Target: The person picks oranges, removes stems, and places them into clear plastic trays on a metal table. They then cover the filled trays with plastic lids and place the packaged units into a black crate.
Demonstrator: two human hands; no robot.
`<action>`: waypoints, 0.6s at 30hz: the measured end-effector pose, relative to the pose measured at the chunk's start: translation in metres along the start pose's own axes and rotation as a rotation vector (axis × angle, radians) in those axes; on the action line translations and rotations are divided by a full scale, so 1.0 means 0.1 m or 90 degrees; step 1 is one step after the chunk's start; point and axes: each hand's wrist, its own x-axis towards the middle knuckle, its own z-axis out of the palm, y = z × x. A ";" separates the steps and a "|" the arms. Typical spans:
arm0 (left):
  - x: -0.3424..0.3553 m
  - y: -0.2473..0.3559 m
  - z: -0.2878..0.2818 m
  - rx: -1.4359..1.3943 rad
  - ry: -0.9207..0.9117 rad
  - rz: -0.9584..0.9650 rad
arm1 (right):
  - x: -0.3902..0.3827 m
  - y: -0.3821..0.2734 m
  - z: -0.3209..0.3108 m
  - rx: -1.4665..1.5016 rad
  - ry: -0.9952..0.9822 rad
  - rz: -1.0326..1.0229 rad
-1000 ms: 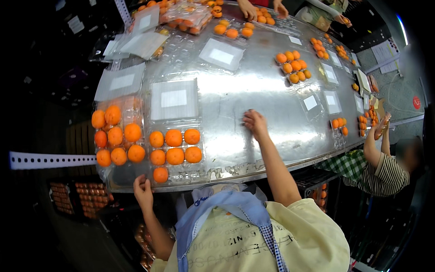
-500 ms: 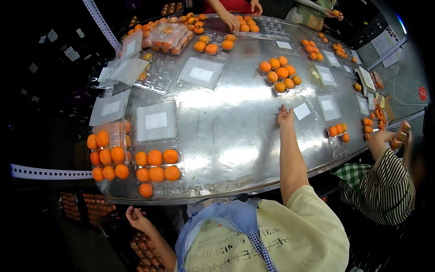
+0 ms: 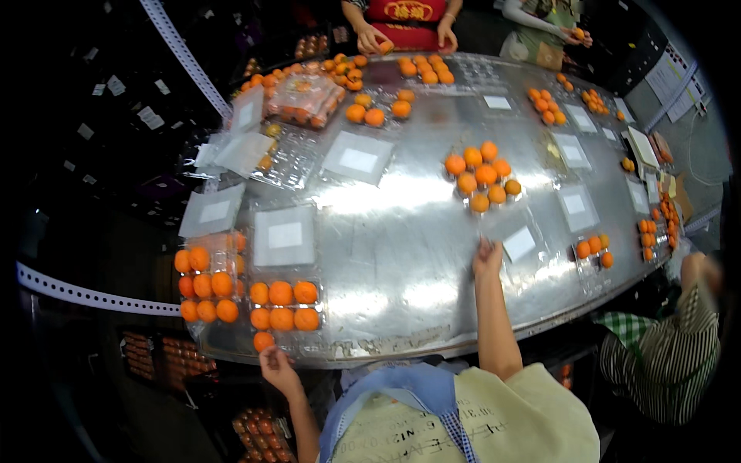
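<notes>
Both left hand [image 3: 282, 370], at the lowest orange [image 3: 264, 341] by the near edge of the bench [image 3: 394, 270], and right hand [image 3: 487, 258], beside a labelled lid [image 3: 519, 244], show unclear grip, well apart. One careless knock may roll the orange off.

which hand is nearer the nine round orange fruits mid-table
Right. The right hand is just short of the fruits, on their near side; the left hand is farther off, by the silver metal table's near edge.
</notes>
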 end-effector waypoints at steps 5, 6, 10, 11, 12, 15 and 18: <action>0.00 -0.01 0.41 -0.038 -0.109 -0.027 | -0.67 -0.17 -0.74 -0.174 -0.020 0.037; 0.00 0.01 0.49 -0.029 -0.135 -0.017 | -0.81 -0.26 -0.82 -0.244 -0.011 0.043; 0.00 0.02 0.75 0.013 -0.212 -0.007 | -1.31 -0.73 -0.81 -0.577 -0.069 0.033; 0.04 -0.02 0.82 0.039 -0.231 0.023 | -1.26 -0.88 -0.77 -0.673 -0.101 0.010; 0.05 0.04 0.91 0.061 -0.253 0.054 | -1.24 -1.01 -0.76 -0.767 -0.125 -0.009; 0.06 0.10 1.09 0.114 -0.325 0.009 | -1.11 -1.17 -0.45 -0.918 -0.256 -0.071; 0.09 0.00 1.26 0.208 -0.364 0.095 | -0.87 -1.02 -0.01 -1.075 -0.271 -0.159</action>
